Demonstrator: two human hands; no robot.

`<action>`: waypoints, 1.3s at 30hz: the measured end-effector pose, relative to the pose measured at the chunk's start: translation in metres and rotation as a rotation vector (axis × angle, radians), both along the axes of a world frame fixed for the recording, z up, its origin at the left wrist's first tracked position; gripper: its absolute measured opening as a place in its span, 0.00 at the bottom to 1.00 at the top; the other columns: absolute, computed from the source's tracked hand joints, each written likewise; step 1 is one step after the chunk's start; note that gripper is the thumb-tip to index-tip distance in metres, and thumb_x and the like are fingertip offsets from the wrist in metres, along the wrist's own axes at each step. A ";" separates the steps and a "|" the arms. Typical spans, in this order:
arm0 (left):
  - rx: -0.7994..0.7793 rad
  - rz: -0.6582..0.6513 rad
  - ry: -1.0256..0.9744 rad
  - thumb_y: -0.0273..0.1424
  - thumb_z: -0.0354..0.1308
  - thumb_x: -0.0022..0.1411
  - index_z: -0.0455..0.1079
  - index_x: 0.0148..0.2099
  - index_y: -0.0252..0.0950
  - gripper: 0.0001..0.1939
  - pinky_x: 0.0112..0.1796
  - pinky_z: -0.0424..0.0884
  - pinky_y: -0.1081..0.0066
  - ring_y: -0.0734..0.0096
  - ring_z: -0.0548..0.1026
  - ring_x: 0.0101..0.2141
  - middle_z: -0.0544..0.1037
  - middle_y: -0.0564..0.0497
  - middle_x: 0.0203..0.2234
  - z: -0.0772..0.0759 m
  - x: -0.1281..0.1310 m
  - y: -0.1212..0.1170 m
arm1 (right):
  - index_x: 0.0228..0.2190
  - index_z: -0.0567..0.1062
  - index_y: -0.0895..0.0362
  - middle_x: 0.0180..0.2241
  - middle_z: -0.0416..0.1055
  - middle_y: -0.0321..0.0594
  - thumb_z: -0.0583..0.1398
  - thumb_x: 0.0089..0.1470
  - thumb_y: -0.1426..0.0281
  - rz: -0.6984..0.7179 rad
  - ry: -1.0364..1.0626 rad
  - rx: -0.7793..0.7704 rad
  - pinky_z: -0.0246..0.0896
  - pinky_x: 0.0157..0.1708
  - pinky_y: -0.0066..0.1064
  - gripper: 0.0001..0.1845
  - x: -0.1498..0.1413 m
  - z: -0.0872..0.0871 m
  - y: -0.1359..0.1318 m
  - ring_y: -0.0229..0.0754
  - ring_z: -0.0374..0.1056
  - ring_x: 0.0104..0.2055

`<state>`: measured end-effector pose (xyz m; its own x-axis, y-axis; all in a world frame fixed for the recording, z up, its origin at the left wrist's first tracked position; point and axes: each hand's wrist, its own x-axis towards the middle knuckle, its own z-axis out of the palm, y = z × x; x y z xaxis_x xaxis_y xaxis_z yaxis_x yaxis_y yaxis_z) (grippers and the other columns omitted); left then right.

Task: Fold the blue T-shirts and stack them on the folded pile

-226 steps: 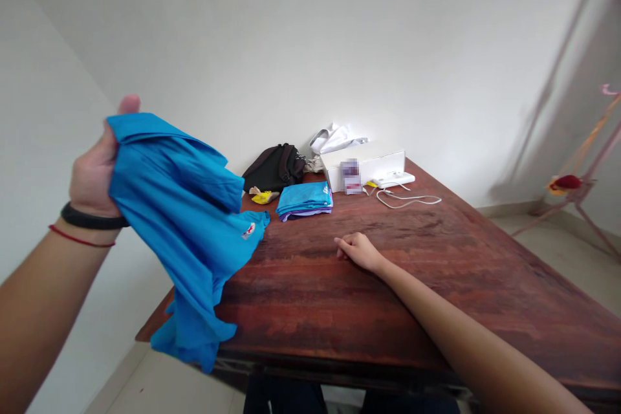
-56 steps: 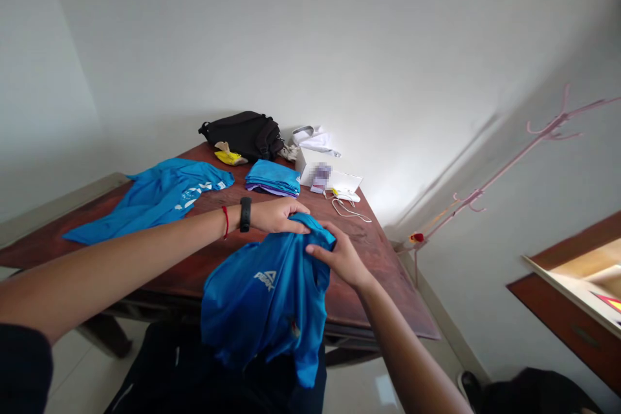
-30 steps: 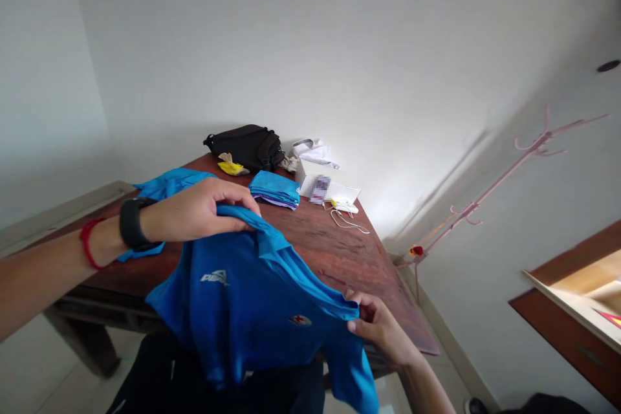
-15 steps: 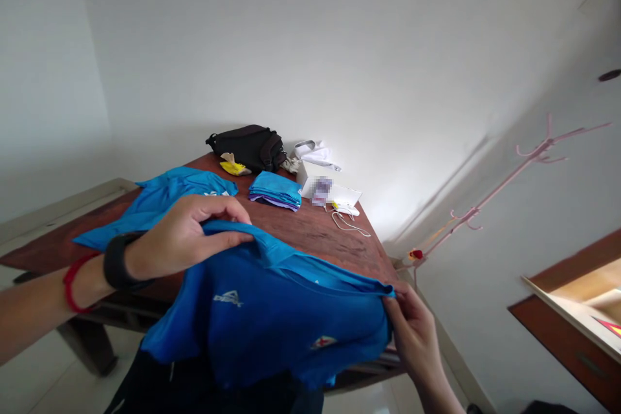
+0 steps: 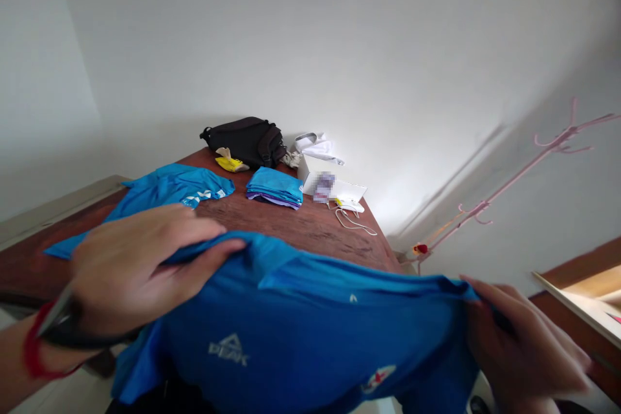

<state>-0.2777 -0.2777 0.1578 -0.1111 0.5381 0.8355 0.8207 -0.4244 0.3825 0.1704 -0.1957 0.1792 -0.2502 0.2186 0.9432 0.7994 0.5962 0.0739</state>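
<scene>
I hold a blue sports shirt point(image 5: 301, 330) stretched wide in front of me, its white logo facing me. My left hand point(image 5: 140, 265) pinches its upper edge on the left, fingers closed on the cloth. My right hand point(image 5: 524, 343) grips the opposite upper edge at the right. The shirt hangs below the near edge of the wooden table point(image 5: 301, 229). A second blue shirt point(image 5: 165, 191) lies spread on the table's left part. A folded pile of blue and purple clothes point(image 5: 274, 186) rests further back.
A black bag point(image 5: 242, 139), a yellow item point(image 5: 230, 163), white cloth point(image 5: 317, 145), a white box point(image 5: 334, 189) and a white cable point(image 5: 352, 220) sit at the table's far end. A pink coat stand point(image 5: 509, 187) leans at the right wall. Wooden furniture point(image 5: 582, 291) shows at the right edge.
My hands have moved apart and come closer to the camera, pulling the blue shirt out wide and flat. Earlier my left hand laid the other blue shirt on the table.
</scene>
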 end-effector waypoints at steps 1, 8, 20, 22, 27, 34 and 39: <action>0.025 0.074 0.069 0.42 0.63 0.60 0.76 0.36 0.48 0.06 0.37 0.70 0.69 0.65 0.77 0.33 0.80 0.55 0.30 0.002 0.004 0.023 | 0.41 0.81 0.44 0.26 0.78 0.35 0.65 0.55 0.71 0.010 -0.055 0.044 0.64 0.24 0.33 0.12 -0.009 0.001 0.022 0.43 0.73 0.24; -0.468 0.255 0.359 0.52 0.43 0.70 0.69 0.36 0.36 0.26 0.28 0.59 0.68 0.58 0.76 0.33 0.78 0.44 0.30 -0.054 0.008 0.183 | 0.46 0.79 0.54 0.40 0.79 0.44 0.54 0.66 0.62 0.052 -0.309 -0.539 0.65 0.39 0.33 0.16 -0.053 -0.066 0.191 0.47 0.76 0.40; -0.825 0.224 0.392 0.52 0.42 0.69 0.73 0.45 0.35 0.28 0.39 0.69 0.59 0.46 0.77 0.43 0.78 0.36 0.45 -0.152 -0.017 0.254 | 0.42 0.77 0.55 0.44 0.75 0.46 0.52 0.67 0.59 -0.080 -0.467 -0.967 0.62 0.47 0.35 0.18 -0.066 -0.174 0.253 0.49 0.71 0.48; -0.763 0.186 0.391 0.51 0.41 0.70 0.72 0.46 0.35 0.28 0.41 0.69 0.61 0.49 0.75 0.46 0.76 0.38 0.46 -0.146 -0.010 0.254 | 0.46 0.76 0.56 0.46 0.74 0.48 0.53 0.66 0.60 -0.093 -0.478 -0.975 0.60 0.51 0.37 0.18 -0.063 -0.169 0.255 0.50 0.69 0.51; -0.691 0.094 0.434 0.50 0.48 0.68 0.70 0.56 0.35 0.27 0.47 0.67 0.58 0.47 0.70 0.52 0.73 0.37 0.51 -0.141 0.021 0.262 | 0.57 0.70 0.58 0.55 0.68 0.54 0.54 0.64 0.57 -0.193 -0.443 -0.992 0.55 0.59 0.43 0.26 -0.084 -0.164 0.232 0.56 0.62 0.60; -0.813 0.201 0.463 0.55 0.45 0.68 0.58 0.68 0.32 0.38 0.58 0.57 0.44 0.38 0.54 0.65 0.58 0.34 0.67 -0.178 0.044 0.263 | 0.70 0.47 0.57 0.72 0.36 0.46 0.41 0.65 0.44 -0.181 -0.427 -1.172 0.36 0.67 0.55 0.43 -0.144 -0.194 0.170 0.58 0.31 0.73; -0.808 0.177 0.351 0.57 0.49 0.65 0.63 0.64 0.38 0.36 0.59 0.54 0.43 0.39 0.54 0.66 0.59 0.37 0.66 -0.186 0.037 0.266 | 0.70 0.45 0.57 0.72 0.30 0.46 0.38 0.64 0.42 -0.217 -0.398 -1.233 0.29 0.68 0.55 0.45 -0.149 -0.200 0.167 0.55 0.27 0.74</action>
<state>-0.2406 -0.0115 -0.0279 -0.0580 0.9757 0.2115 0.9745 0.0093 0.2244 0.0214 -0.0284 -0.0211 -0.3140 0.9488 -0.0337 0.9371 0.3040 -0.1715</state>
